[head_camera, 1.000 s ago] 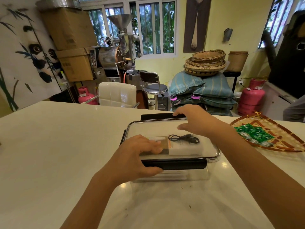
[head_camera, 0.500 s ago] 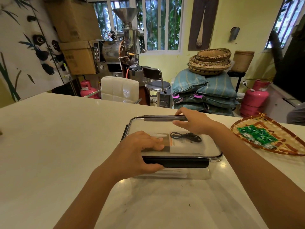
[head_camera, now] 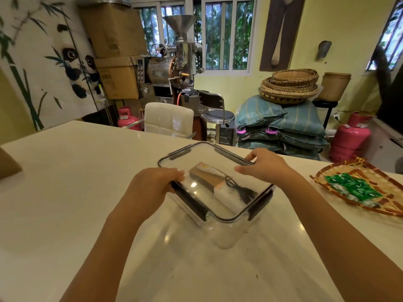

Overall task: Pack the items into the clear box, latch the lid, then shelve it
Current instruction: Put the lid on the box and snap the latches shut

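From the head view, the clear box (head_camera: 218, 192) on the white desk (head_camera: 76, 192) has been turned since the previous frame; its long axis now runs from upper left to lower right at frame centre. The left hand (head_camera: 150, 188) is clamped on its left edge, the right hand (head_camera: 265, 165) on its far rim. A black cable (head_camera: 236, 186) is seen through the glossy, rounded lid.

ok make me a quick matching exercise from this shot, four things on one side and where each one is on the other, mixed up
Things:
1. left hand
2. right hand
3. black cable
4. green packets

Places:
A. on the woven tray at the right of the table
B. on the far right edge of the clear box
C. inside the box, lying on a white packet
D. on the near left edge of the box

Pairs: 1-D, 2-B, 3-C, 4-A
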